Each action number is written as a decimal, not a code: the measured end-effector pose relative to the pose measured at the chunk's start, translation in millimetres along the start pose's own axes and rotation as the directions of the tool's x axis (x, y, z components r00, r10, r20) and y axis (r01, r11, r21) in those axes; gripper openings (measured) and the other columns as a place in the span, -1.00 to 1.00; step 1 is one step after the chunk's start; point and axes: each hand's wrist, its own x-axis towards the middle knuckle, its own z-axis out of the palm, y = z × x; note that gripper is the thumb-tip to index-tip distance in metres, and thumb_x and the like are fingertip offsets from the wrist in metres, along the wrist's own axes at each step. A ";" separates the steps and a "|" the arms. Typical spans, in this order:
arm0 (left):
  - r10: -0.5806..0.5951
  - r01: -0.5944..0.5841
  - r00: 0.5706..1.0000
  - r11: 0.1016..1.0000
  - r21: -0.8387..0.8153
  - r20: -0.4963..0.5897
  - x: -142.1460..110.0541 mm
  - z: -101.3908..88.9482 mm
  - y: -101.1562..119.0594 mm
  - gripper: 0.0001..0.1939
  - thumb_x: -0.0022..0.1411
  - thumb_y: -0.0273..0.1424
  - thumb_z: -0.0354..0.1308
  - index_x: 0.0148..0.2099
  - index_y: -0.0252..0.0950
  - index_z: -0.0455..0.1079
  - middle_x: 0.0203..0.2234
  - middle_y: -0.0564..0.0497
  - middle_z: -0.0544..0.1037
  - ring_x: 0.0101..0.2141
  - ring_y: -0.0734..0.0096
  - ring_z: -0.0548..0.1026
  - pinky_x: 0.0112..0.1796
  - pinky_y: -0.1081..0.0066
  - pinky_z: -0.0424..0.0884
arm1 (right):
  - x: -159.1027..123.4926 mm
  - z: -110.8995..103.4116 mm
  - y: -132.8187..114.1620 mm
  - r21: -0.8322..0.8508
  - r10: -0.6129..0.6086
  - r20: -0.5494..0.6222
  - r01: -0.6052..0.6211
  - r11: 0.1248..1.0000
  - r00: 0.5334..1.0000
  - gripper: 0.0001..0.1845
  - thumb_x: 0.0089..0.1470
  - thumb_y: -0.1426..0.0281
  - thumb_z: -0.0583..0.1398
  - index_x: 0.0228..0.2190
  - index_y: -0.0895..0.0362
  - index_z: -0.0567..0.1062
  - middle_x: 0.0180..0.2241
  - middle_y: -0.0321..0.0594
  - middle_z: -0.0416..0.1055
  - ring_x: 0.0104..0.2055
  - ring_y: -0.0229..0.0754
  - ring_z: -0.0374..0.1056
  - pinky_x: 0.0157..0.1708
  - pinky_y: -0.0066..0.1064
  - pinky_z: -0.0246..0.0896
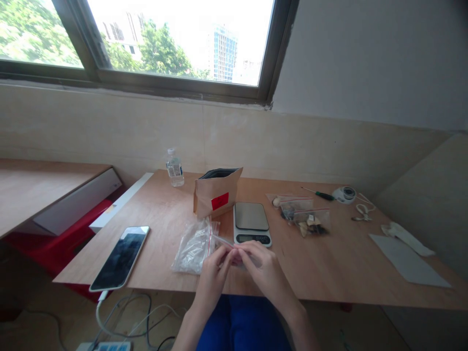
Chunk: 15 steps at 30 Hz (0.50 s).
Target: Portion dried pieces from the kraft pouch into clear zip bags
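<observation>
Close to the table's front edge, my left hand [215,265] and my right hand [261,265] meet with fingertips pinched together. Between them is a small clear plastic bag [224,241], its top edge running out to the left; its contents are mostly hidden by my fingers. Just left of my left hand lies a larger clear zip bag [193,246] that looks filled with more clear plastic bags. A small digital scale [251,217] with a metal plate sits right beyond my hands. Behind it on the left, a brown kraft paper pouch [204,197] with a red label stands upright, its top open.
Several filled zip bags [310,222] lie right of the scale. Beyond them are a green-handled screwdriver [323,195], a white dome camera [343,194] and a white sheet [407,261]. A plugged-in phone [120,258] overhangs the left front edge. A water bottle [175,168] stands at the back.
</observation>
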 end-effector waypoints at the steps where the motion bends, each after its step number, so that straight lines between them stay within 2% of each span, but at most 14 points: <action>1: 0.010 -0.010 1.000 1.000 0.016 0.004 -0.1 -0.5 0.0 -0.76 0.26 -0.27 0.02 -0.37 -0.29 0.39 -0.44 0.00 0.54 -0.40 0.37 0.50 -0.35 0.45 0.41 | -0.1 0.5 -0.5 -0.014 0.000 -0.003 0.000 1.000 1.000 -0.79 0.20 0.40 0.06 -0.33 0.09 0.49 -0.28 -0.22 0.47 -0.21 -0.19 0.39 -0.19 -0.39 0.27; 5: 0.054 -0.054 0.999 0.992 0.111 0.003 -1.0 -1.0 7.6 -0.78 0.25 -0.30 0.03 -0.37 -0.28 0.40 -0.48 0.01 0.53 -0.44 0.41 0.49 -0.43 0.52 0.36 | 1.7 4.4 2.8 -0.086 -0.028 -0.039 0.024 0.996 0.999 -0.79 0.19 0.41 0.06 -0.41 0.10 0.47 -0.38 -0.24 0.47 -0.29 -0.19 0.39 -0.27 -0.41 0.26; 7: 0.091 -0.089 0.996 0.981 0.170 -0.005 -3.6 -1.3 13.4 -0.77 0.25 -0.31 0.03 -0.41 -0.29 0.39 -0.51 0.02 0.51 -0.47 0.44 0.45 -0.47 0.55 0.32 | 5.6 2.4 8.2 -0.112 -0.049 -0.093 0.039 0.993 0.994 -0.80 0.18 0.40 0.07 -0.42 0.10 0.46 -0.38 -0.23 0.47 -0.31 -0.19 0.40 -0.28 -0.41 0.26; 9: 0.126 -0.119 0.992 0.968 0.223 -0.017 -8.5 -2.2 17.9 -0.73 0.25 -0.31 0.03 -0.47 -0.30 0.34 -0.57 0.04 0.45 -0.51 0.47 0.41 -0.50 0.55 0.27 | 11.8 -4.8 13.9 -0.133 -0.030 -0.233 -0.001 0.991 0.972 -0.81 0.17 0.37 0.07 -0.39 0.11 0.46 -0.37 -0.21 0.48 -0.31 -0.17 0.41 -0.29 -0.40 0.27; 11: 0.133 -0.125 0.991 0.962 0.243 -0.020 -14.2 -3.8 19.4 -0.71 0.25 -0.30 0.03 -0.50 -0.30 0.31 -0.60 0.05 0.41 -0.53 0.48 0.37 -0.51 0.55 0.24 | 18.9 -15.8 15.7 -0.108 0.035 -0.393 -0.084 0.991 0.919 -0.81 0.16 0.33 0.09 -0.36 0.12 0.47 -0.35 -0.18 0.50 -0.31 -0.15 0.42 -0.30 -0.39 0.28; 13: 0.115 -0.111 0.993 0.976 0.187 -0.010 -18.1 -5.5 17.5 -0.70 0.26 -0.29 0.01 -0.49 -0.30 0.32 -0.59 0.05 0.41 -0.51 0.47 0.39 -0.46 0.53 0.25 | 24.8 -26.2 10.7 -0.028 0.111 -0.455 -0.138 0.990 0.884 -0.79 0.14 0.28 0.11 -0.35 0.13 0.48 -0.36 -0.18 0.51 -0.33 -0.15 0.43 -0.31 -0.39 0.30; 15: 0.092 -0.089 0.995 0.995 0.054 -0.047 -18.0 -6.0 12.0 -0.68 0.29 -0.26 -0.03 -0.46 -0.29 0.33 -0.53 0.04 0.44 -0.43 0.43 0.42 -0.36 0.50 0.30 | 28.7 -31.9 0.0 0.077 0.161 -0.436 -0.141 0.987 0.886 -0.77 0.13 0.24 0.12 -0.35 0.12 0.49 -0.41 -0.22 0.51 -0.37 -0.18 0.43 -0.33 -0.41 0.32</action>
